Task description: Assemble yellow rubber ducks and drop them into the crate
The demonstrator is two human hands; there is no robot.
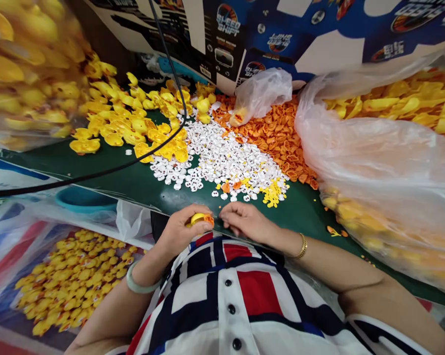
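Note:
Near the table's front edge, my left hand (pixel 181 229) grips a small yellow toy duck piece (pixel 198 218) with an orange part at its right end. My right hand (pixel 246 220) is just to the right of it, fingers curled and pressed together; whether anything sits in them is hidden. A gap separates the two hands. Just beyond them lies a heap of small white eye pieces (pixel 222 153), with little yellow pieces (pixel 274 192) at its near right side. Orange bill pieces (pixel 278 135) are heaped behind to the right, and yellow duck shells (pixel 126 123) to the left.
A black cable (pixel 133 161) crosses the left of the green table (pixel 126 180). Clear bags of yellow parts stand at left (pixel 33 74) and right (pixel 385 162). Finished-looking ducks (pixel 78 276) lie in a lower container at left, beside a teal basin (pixel 85 198). Printed cardboard (pixel 274 39) stands behind.

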